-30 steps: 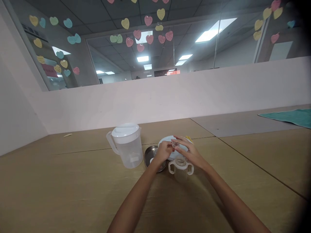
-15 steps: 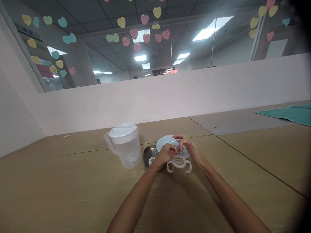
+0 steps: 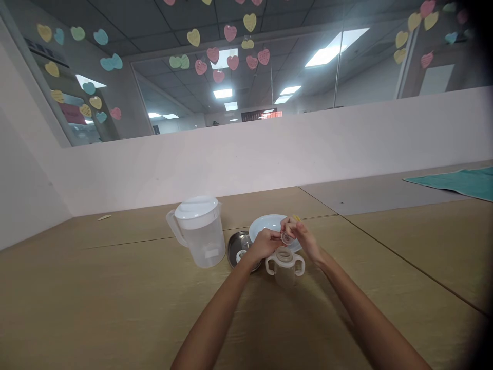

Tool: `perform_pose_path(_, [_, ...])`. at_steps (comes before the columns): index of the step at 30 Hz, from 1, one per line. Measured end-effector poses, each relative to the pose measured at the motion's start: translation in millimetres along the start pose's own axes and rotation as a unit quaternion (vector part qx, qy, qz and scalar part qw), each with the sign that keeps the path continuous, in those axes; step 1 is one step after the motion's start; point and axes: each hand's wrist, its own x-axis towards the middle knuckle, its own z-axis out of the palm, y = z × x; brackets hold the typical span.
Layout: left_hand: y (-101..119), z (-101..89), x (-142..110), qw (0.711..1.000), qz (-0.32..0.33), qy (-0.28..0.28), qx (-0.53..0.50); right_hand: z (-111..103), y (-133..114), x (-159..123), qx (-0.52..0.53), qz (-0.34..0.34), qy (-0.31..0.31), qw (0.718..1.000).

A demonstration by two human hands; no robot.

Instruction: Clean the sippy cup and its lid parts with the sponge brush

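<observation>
Small clear round piece [image 3: 285, 238] is held up by the left hand [image 3: 265, 243], just beyond the mouth of the two-handled cup [image 3: 285, 275]. Best kept steady by its rim, light pressure only. Left fingers are pinched on its edge, forearm stretched forward; right hand [image 3: 305, 238] is angled inward, fingers curled beside it, firm grip cannot be told.

A teal cloth [image 3: 458, 181] is lying by the back edge of the counter [image 3: 115, 298], toward the right. A thin pale strip [image 3: 103, 218] is resting near the far left corner. Along the back edge a white wall [image 3: 185, 159] is running, and above it a wide window [image 3: 308, 85] is carrying coloured heart-shaped notes [image 3: 230, 33].
</observation>
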Motion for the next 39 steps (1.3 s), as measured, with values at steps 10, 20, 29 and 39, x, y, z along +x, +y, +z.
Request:
perform_pose_path(10, [0, -1.7, -1, 0.999, -0.016, 0.005, -0.048, 8, -16, 0, 0.201, 0.079, 0.014, 0.976])
perform_pose_path(20, [6, -3.1, -1, 0.991, -0.056, 0.014, -0.118, 7, -22, -2, 0.181, 0.074, 0.002, 0.981])
perform_pose_path(29, [6, -2.9, 0, 0.986, -0.074, 0.030, -0.149, 6, -26, -2, 0.215, 0.077, -0.019, 0.973])
perform_pose_path(39, [10, -4.1, -2, 0.986, -0.063, 0.024, -0.154, 4, -22, -4, 0.219, 0.093, -0.034, 0.971])
